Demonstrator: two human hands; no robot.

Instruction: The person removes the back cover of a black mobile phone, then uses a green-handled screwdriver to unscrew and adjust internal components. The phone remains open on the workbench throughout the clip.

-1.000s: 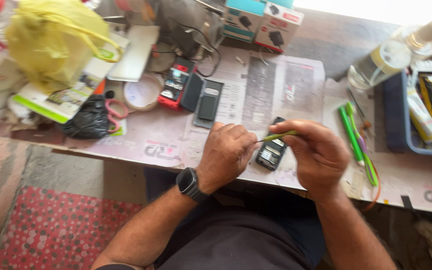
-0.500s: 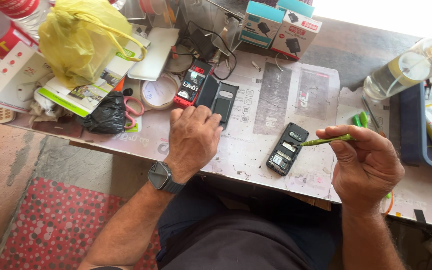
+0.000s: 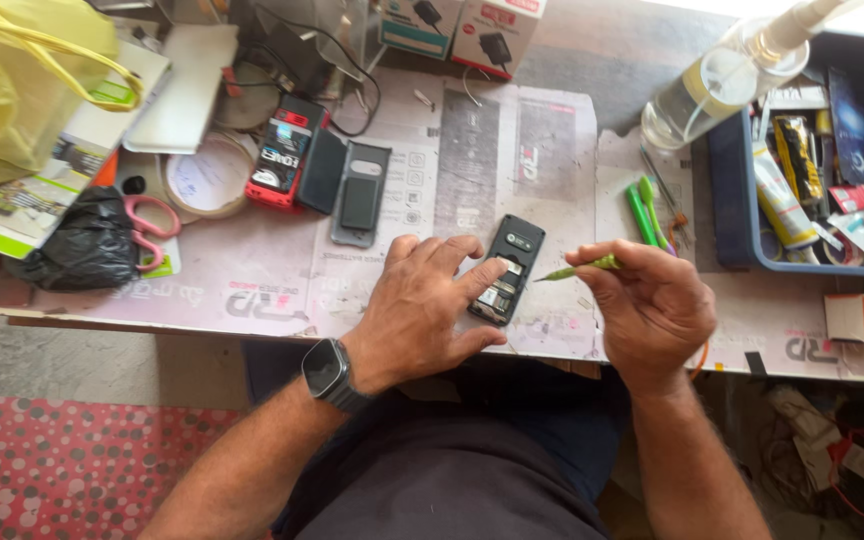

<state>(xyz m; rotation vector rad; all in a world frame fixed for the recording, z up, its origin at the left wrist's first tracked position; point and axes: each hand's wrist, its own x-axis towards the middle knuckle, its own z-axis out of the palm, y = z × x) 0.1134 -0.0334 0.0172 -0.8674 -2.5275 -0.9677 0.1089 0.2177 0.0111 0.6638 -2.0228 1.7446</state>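
Note:
A black phone lies face down with its back open on the newspaper-covered table. My left hand, with a dark watch on the wrist, rests flat on the table, its fingertips touching the phone's lower left side. My right hand hovers just right of the phone and pinches a thin green tool, tip pointing left toward the phone.
A blue bin of small items and a clear bottle stand at the right. A phone back cover, a red-black battery, tape roll, pink scissors, black bag and yellow bag lie left. Two green tools lie right of the phone.
My left hand came back from the items at the upper left to the phone and now touches it. My right hand stayed beside the phone with the green tool.

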